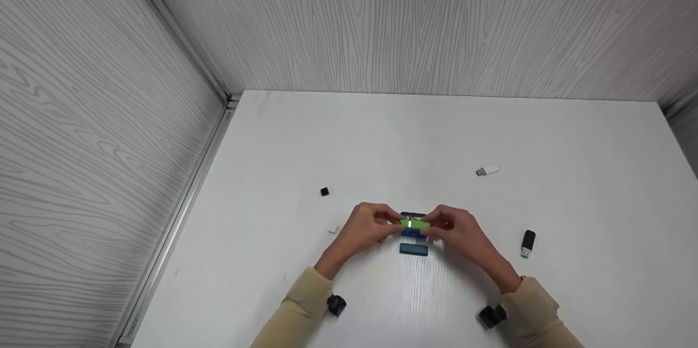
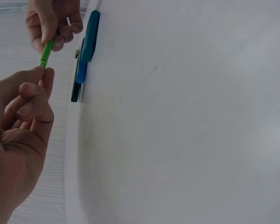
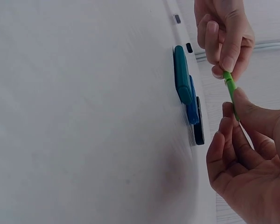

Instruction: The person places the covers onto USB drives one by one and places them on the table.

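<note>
Both hands hold a small green USB stick [image 1: 419,225] above the table, one at each end. My left hand [image 1: 366,229] pinches its left end between thumb and forefinger, and my right hand [image 1: 462,232] pinches the right end. A silvery band shows between the two green parts in the head view. Beneath and near the hands lie a teal stick [image 1: 413,250], a blue stick [image 1: 413,233] and a dark stick [image 1: 413,214], side by side in a column; the green one partly covers the blue one.
A white USB stick [image 1: 489,169] lies far right, and a black USB stick [image 1: 528,243] is right of my right hand. A small black cap [image 1: 324,191] sits to the left. Beside my left wrist is a small whitish piece [image 1: 334,230]. Wood-grain panels [image 1: 381,26] stand behind the table.
</note>
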`<state>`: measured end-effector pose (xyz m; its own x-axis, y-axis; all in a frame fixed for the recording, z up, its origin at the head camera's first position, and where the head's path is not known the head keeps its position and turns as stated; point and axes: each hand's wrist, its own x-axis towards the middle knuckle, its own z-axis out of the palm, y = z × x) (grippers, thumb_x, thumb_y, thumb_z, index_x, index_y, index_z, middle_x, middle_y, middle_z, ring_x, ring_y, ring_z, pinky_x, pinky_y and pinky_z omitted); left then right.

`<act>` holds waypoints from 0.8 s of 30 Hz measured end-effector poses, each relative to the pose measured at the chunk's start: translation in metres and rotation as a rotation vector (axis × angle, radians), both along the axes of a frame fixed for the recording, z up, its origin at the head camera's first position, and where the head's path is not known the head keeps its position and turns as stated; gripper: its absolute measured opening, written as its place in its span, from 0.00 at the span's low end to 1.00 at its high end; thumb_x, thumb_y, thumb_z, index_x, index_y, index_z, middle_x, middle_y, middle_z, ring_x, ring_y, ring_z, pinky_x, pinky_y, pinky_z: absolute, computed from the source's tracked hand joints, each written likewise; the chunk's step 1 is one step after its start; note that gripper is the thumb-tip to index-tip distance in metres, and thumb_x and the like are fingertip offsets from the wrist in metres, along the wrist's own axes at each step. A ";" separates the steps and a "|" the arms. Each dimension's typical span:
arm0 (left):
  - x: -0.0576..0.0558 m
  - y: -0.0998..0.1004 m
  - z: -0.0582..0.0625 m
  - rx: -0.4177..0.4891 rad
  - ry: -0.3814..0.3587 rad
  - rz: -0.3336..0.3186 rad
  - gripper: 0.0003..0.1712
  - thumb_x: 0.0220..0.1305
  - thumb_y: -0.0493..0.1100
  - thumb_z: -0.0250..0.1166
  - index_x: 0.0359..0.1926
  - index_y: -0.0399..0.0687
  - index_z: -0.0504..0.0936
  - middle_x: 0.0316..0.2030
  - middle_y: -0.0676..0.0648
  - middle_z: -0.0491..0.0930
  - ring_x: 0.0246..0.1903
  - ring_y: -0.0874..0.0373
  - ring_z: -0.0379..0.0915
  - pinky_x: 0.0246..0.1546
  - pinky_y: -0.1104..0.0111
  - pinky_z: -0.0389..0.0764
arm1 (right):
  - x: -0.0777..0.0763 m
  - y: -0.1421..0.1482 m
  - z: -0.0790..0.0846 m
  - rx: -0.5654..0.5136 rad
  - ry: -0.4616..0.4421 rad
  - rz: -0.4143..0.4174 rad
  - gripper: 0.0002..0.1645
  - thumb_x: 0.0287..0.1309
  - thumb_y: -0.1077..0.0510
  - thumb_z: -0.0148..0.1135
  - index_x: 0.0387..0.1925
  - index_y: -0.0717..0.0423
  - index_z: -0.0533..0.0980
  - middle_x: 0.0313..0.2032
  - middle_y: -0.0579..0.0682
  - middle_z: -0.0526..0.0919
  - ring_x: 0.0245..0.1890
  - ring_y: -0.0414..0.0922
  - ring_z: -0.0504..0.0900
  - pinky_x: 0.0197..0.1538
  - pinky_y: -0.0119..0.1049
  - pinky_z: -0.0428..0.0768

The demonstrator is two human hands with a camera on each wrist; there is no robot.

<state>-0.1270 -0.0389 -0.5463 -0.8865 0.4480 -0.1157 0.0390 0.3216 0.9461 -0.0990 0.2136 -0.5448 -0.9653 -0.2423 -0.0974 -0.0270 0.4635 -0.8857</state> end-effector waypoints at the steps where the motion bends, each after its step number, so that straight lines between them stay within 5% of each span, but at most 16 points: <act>1: 0.000 0.000 0.000 0.000 0.001 -0.001 0.08 0.66 0.44 0.75 0.45 0.52 0.92 0.38 0.51 0.90 0.23 0.66 0.74 0.25 0.75 0.75 | 0.000 0.000 0.000 0.000 0.002 -0.001 0.10 0.61 0.60 0.76 0.43 0.54 0.86 0.42 0.53 0.90 0.36 0.41 0.80 0.43 0.27 0.79; 24: -0.002 0.010 0.000 0.019 0.003 -0.012 0.08 0.66 0.42 0.75 0.45 0.48 0.92 0.37 0.49 0.90 0.22 0.66 0.72 0.24 0.75 0.73 | -0.001 0.002 0.000 -0.024 -0.019 -0.039 0.09 0.61 0.62 0.75 0.44 0.57 0.87 0.42 0.55 0.91 0.34 0.38 0.82 0.40 0.25 0.79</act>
<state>-0.1291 -0.0291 -0.5464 -0.8814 0.4608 -0.1039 0.0460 0.3026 0.9520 -0.0999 0.2157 -0.5448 -0.9721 -0.2069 -0.1102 0.0076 0.4421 -0.8970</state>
